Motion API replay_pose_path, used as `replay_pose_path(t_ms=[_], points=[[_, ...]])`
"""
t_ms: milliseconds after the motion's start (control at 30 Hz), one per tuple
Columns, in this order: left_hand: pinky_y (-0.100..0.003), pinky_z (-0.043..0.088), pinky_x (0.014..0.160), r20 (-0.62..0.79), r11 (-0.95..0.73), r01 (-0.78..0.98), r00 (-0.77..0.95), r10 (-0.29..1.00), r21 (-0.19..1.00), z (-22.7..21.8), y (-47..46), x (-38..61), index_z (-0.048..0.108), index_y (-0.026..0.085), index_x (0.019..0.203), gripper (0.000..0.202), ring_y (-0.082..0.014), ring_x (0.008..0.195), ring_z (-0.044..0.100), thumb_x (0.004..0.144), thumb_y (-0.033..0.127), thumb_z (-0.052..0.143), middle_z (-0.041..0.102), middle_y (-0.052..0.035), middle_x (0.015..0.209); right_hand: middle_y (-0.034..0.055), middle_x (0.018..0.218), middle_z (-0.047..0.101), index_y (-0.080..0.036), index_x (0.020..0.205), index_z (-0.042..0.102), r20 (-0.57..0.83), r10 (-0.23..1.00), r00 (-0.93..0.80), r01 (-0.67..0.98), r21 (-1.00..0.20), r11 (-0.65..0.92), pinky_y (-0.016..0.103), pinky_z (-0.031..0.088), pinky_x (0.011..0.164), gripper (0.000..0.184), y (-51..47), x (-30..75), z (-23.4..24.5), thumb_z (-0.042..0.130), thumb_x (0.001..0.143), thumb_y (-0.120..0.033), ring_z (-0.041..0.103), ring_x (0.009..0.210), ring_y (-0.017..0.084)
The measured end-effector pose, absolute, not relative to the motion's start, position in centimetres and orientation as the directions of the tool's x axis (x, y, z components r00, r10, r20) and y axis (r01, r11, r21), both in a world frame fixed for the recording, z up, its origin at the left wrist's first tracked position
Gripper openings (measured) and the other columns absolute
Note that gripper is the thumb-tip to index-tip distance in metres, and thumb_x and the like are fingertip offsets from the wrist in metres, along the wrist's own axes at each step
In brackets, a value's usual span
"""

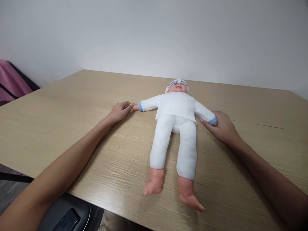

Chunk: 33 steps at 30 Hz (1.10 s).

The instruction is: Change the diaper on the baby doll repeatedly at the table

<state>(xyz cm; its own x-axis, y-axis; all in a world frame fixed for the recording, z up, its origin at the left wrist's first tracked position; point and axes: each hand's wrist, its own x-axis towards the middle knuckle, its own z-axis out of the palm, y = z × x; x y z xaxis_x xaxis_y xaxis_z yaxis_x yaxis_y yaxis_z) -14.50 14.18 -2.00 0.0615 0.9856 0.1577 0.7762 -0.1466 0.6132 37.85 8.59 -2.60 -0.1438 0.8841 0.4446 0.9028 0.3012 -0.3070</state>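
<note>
From my distant seat I see a doll [177,120] lying on its back upon the table [115,166], somewhat right of the middle of my view. Its head, in a white hat [170,84] with blue lettering, points to twelve o'clock, and its bare feet [154,187] point to six, slightly apart. It wears a white shirt [176,104] and white trousers [186,150]; its arms are spread sideways, with blue cuffs [141,106] at the wrists. My two hands are well apart. At nine o'clock the left hand [121,110] has its fingertips touching the doll's hand, but I cannot tell if they grip it. Between three and four o'clock the right hand [221,124] is closed around the doll's other hand, beside the cuff. Farther out, a pale wall [154,38] rises at twelve o'clock. A pink cloth [13,81] is just past nine, a grey object [59,207] with a dark screen [68,221] is near eight, and some beige fabric [114,223] is near seven.
</note>
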Motion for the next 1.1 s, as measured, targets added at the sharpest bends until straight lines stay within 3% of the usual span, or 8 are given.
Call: replay_pose_path(t_ms=[233, 433, 1100], points=[[-0.038, 0.045, 0.082, 0.151, -0.149, 0.758, 0.067, 0.986, 0.635, -2.04, 14.08, -14.62, 0.069, 0.023, 0.096, 0.043, -0.0261, 0.09, 0.065, 0.103, 0.063, 0.053, 0.075, -0.0069, 0.095, 0.0114, 0.094, 0.068, -0.026, 0.095, 0.056, 0.371, 0.919, -0.133, 0.914, -0.312, 0.258, 0.045, 0.045, 0.084, 0.044, 8.4, 37.62, -2.02, 0.062, 0.099, -0.07, 0.06, 0.092, 0.033], [-0.037, 0.046, 0.083, 0.168, -0.151, 0.717, 0.048, 0.985, 0.681, -2.16, 13.74, -14.55, 0.072, 0.023, 0.109, 0.041, -0.0257, 0.093, 0.066, 0.098, 0.063, 0.065, 0.078, -0.0076, 0.101, 0.0128, 0.098, 0.069, -0.026, 0.096, 0.057, 0.381, 0.916, -0.129, 0.912, -0.317, 0.26, 0.046, 0.045, 0.086, 0.044, 8.38, 37.5, -2.15, 0.061, 0.099, -0.07, 0.06, 0.094, 0.034], [-0.036, 0.048, 0.081, 0.172, -0.165, 0.717, 0.064, 0.983, 0.677, -2.22, 13.6, -14.68, 0.073, 0.024, 0.113, 0.038, -0.0249, 0.093, 0.069, 0.098, 0.059, 0.069, 0.08, -0.0073, 0.104, 0.0128, 0.098, 0.069, -0.027, 0.096, 0.056, 0.385, 0.914, -0.127, 0.911, -0.319, 0.261, 0.047, 0.047, 0.088, 0.041, 8.38, 37.58, -2.15, 0.063, 0.096, -0.067, 0.061, 0.094, 0.034]])
